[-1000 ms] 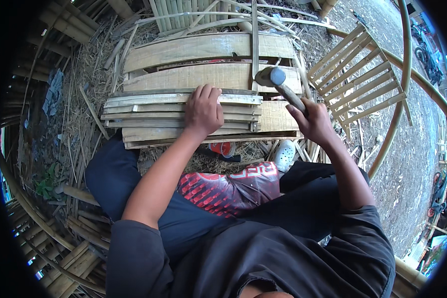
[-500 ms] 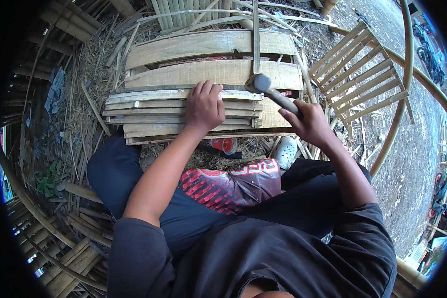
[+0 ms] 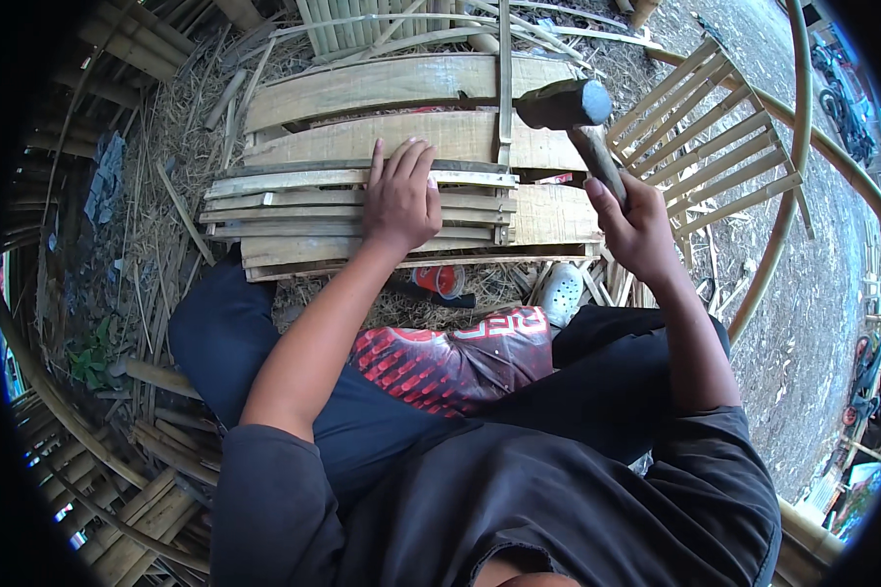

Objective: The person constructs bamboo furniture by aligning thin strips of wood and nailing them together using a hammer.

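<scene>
My right hand (image 3: 641, 227) is wrapped round the wooden handle of a hammer (image 3: 565, 104), whose dark metal head is raised above the right part of the boards. My left hand (image 3: 401, 196) lies over several narrow bamboo slats (image 3: 294, 203), its fingers stretched out toward the far slat. The slats lie side by side across a low bench of wide wooden planks (image 3: 362, 137). A long thin bamboo strip (image 3: 504, 83) runs away from me over the planks and meets the slats near their right ends.
A finished-looking slatted bamboo panel (image 3: 719, 147) leans at the right, near curved bamboo poles (image 3: 803, 98). A red cup (image 3: 440, 281) and a dark tube-shaped thing (image 3: 450, 298) lie before my legs. Wood shavings and offcuts (image 3: 201, 127) litter the ground at left.
The hammer has risen from the slats' right ends, up and to the right, with my right hand. My left hand stays on the slats, its fingers now straighter and more spread.
</scene>
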`<state>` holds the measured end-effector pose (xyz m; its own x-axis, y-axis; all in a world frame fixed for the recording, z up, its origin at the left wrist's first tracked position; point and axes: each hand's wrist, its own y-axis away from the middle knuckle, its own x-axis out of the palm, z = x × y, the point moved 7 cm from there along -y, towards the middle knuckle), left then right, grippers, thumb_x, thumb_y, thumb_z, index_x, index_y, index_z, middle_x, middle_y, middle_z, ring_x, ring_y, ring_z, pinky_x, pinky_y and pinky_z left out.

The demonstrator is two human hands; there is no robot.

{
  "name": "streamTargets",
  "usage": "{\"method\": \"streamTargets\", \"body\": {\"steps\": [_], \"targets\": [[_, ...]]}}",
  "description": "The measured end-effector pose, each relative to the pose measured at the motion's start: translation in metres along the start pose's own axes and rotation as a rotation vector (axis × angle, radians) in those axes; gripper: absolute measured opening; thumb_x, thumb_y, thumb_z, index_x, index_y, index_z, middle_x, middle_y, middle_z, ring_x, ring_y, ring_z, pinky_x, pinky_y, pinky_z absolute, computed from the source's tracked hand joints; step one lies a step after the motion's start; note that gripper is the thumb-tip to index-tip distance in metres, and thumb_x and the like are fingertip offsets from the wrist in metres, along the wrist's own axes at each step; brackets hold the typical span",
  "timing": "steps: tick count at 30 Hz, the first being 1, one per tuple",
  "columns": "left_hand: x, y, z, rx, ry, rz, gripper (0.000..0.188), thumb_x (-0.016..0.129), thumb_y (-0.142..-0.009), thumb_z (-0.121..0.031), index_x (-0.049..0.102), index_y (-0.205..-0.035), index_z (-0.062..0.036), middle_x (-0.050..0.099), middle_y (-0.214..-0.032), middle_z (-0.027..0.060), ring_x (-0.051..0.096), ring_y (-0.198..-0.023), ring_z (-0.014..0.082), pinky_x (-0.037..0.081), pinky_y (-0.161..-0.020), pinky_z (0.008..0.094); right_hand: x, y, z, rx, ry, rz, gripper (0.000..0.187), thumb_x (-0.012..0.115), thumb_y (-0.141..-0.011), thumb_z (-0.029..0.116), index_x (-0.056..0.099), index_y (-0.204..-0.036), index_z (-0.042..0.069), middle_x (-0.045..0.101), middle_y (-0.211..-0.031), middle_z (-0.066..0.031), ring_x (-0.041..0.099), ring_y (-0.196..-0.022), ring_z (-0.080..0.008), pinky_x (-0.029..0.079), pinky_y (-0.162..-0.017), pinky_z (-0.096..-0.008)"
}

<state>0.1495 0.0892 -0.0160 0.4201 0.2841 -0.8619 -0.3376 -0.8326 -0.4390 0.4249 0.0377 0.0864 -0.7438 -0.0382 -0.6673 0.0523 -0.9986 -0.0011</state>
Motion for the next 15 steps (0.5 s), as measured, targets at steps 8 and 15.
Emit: {"method": "streamTargets", "body": {"steps": [8,15], "targets": [[-0.013,-0.001,-0.01,0.077,0.198,0.026,0.033,0.071,-0.088,-0.023,0.075,-0.12,-0.0145,0.071,-0.126,0.0057,0.063,-0.125,0.0245,0.042,-0.113,0.0465,0.017,-0.02,-0.04,0.152,0.282,0.038,0.061,0.065,-0.1,0.051,0.069,-0.082,-0.007,0.064,-0.063,-0.0231,0.068,-0.062,-0.0388,0.051,-0.063,-0.0489],[-0.024,-0.012,-0.011,0.128,0.189,-0.079,0.017,0.08,-0.08,-0.013,0.078,-0.097,-0.0121,0.076,-0.104,0.003,0.069,-0.111,0.0233,0.05,-0.097,0.0411,0.006,-0.058,-0.075,0.216,0.214,-0.12,0.06,0.066,-0.099,0.05,0.07,-0.084,-0.008,0.068,-0.071,-0.0277,0.07,-0.071,-0.0435,0.054,-0.072,-0.0502]]}}
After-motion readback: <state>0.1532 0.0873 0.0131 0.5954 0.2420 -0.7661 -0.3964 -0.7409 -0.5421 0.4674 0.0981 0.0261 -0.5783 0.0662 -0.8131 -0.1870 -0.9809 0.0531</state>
